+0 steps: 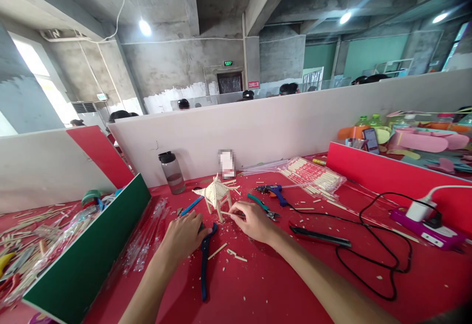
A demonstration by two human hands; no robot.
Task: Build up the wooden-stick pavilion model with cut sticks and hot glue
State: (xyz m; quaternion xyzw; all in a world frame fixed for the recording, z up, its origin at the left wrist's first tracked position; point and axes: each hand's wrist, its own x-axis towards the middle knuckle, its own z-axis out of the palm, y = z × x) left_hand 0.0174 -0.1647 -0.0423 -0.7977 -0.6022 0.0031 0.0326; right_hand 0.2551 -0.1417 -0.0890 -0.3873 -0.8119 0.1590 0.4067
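A small pavilion model (217, 192) built of pale wooden sticks, with a pointed roof and upturned eaves, stands on legs in the middle of the red table. My right hand (252, 220) is closed in a pinch on a short wooden stick (226, 212), held right by the model's front leg. Left of the model, my left hand (183, 236) curls over the head of a dark blue hand cutter (204, 265), thumb against it; part of the tool is hidden under the fingers. Loose stick offcuts (236, 256) lie in front of the model.
A blue glue gun (275, 192), green-handled nippers (263, 203) and a black utility knife (320, 235) lie to the right. Behind are bundled sticks (313, 176) and a bottle (172, 172). A cable runs to a purple power strip (429, 230). A green divider (92, 250) borders the left.
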